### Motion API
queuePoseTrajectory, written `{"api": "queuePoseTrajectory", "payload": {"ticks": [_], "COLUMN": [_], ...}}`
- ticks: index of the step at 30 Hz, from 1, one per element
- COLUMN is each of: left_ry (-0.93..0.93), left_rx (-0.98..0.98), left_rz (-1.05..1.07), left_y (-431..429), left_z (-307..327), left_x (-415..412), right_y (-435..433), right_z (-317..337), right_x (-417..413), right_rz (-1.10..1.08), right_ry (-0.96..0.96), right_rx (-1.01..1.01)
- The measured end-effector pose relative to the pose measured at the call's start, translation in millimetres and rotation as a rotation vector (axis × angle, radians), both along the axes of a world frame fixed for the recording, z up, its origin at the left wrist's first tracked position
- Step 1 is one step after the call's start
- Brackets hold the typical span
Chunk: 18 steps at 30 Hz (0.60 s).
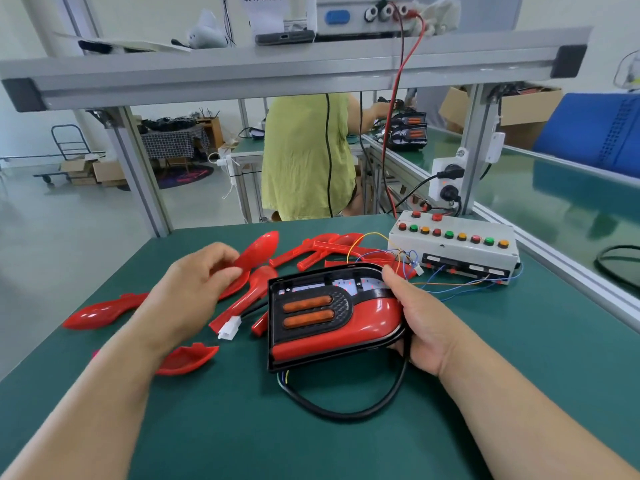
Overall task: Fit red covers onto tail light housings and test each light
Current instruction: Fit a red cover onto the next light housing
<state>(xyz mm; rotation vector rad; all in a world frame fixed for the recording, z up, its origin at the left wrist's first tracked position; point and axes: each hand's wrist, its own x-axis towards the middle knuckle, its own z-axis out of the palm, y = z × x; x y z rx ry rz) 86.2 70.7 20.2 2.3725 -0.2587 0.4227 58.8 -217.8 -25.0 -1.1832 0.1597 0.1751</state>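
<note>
One tail light housing [332,313] is gripped by the right hand [422,327] above the counter [242,427], its lower red cover seated and its upper channel uncovered. A loose red cover [256,252] is pinched by the left hand [194,289]. Roughly eight loose covers are counted, overlap obscuring some. The white connector [229,328] lies unplugged, so testing at the one button box [453,244] appears to remain.

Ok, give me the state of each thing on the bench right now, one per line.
tail light housing: held at its right edge, upper bay uncovered
left hand: grasping a red cover
right hand: gripping the housing
white connector: unplugged, lying on the mat
spare red covers: loose on the mat
test box: wired up, lamp states unclear
</note>
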Motion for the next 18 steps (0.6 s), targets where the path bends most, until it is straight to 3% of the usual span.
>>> {"api": "queuePoseTrajectory", "payload": {"ticks": [3, 6, 9, 12, 18], "left_ry": [-0.011, -0.074, -0.015, -0.010, -0.301], "left_rx": [-0.167, -0.160, -0.165, -0.071, 0.165], "left_rz": [-0.226, -0.301, -0.414, -0.410, -0.382], "left_y": [-36.7, -55.5, -67.0, -78.7, -81.7], "left_z": [-1.3, 5.4, 12.5, 13.0, 13.3], "left_x": [-12.8, -16.1, -18.7, -23.4, -24.0], "right_y": [2.6, 4.0, 6.2, 9.4, 12.3], "right_z": [1.9, 4.5, 5.3, 6.4, 4.6], "right_x": [-0.9, -3.8, -6.0, -7.1, -9.2], "right_rz": [-0.006, 0.021, 0.053, 0.098, 0.141], "right_ry": [-0.004, -0.037, -0.037, -0.041, -0.098], "right_rx": [0.012, -0.022, -0.069, -0.095, -0.054]}}
